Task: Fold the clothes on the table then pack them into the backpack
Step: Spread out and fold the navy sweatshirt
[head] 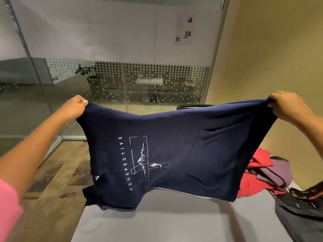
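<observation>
A navy T-shirt (174,154) with a white "PERSPECTIVE" print and a chest pocket hangs spread out in the air above the grey table (174,220). My left hand (75,107) grips its upper left corner in a fist. Its upper right corner is gripped by my right hand (288,105). The shirt's lower edge just reaches the tabletop. A dark backpack (300,212) sits at the table's right edge. Behind the shirt on the right lie red clothes (251,180) and a mauve garment (277,170).
A glass partition with a dotted pattern stands beyond the table. A dark chair back (192,107) peeks over the shirt's top edge. Patterned carpet lies to the left of the table, and a yellow wall is on the right.
</observation>
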